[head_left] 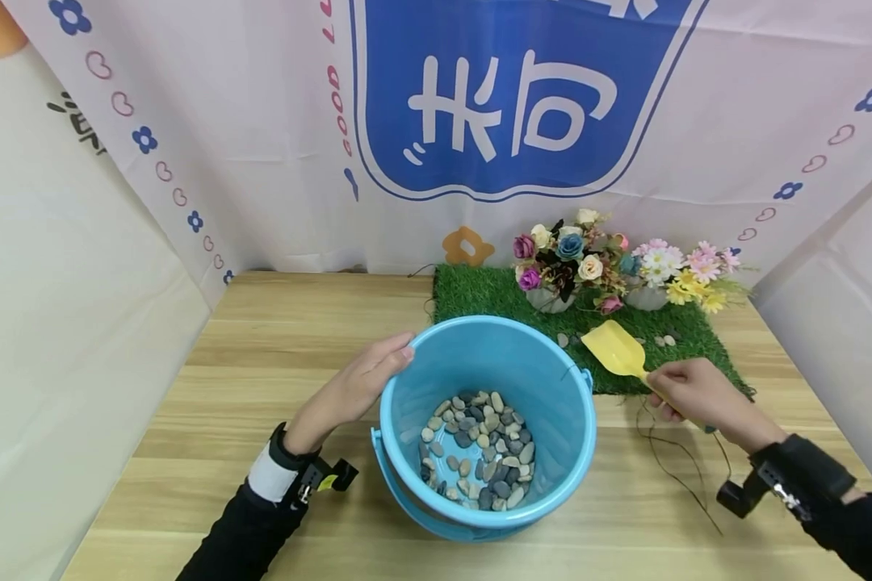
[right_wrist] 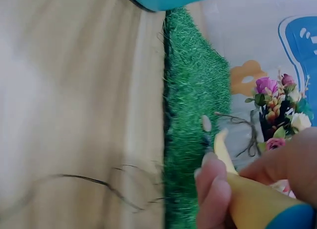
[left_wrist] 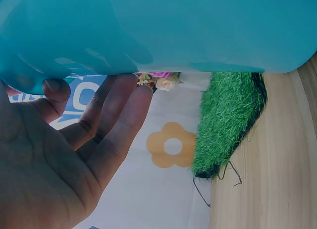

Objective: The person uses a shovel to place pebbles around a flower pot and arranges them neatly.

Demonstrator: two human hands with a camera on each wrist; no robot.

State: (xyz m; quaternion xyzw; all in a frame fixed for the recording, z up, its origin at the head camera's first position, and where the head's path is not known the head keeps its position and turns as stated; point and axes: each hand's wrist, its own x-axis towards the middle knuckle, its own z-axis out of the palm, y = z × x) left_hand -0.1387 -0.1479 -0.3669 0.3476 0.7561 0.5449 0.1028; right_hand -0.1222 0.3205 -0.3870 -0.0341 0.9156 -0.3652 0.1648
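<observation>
A light blue bucket (head_left: 581, 452) stands on the wooden table, with many grey and tan pebbles (head_left: 505, 452) over its bottom. At its upper left rim is my left hand (head_left: 356, 383), holding the edge; in the left wrist view the fingers (left_wrist: 121, 125) lie against the outer wall. My right hand (head_left: 701, 395) grips a yellow toy shovel (head_left: 614, 349) by its handle, whose end is blue in the right wrist view. The shovel's blade is over the green grass mat (head_left: 480, 282), near a few pebbles (head_left: 664, 340) lying on it.
Artificial flowers in two pale pots, one bunch with roses (head_left: 570, 258) and one with daisies (head_left: 686, 270), stand at the mat's back. Loose dark strings (head_left: 672, 444) trail over the table at right. A printed cloth (head_left: 283, 161) hangs behind the table.
</observation>
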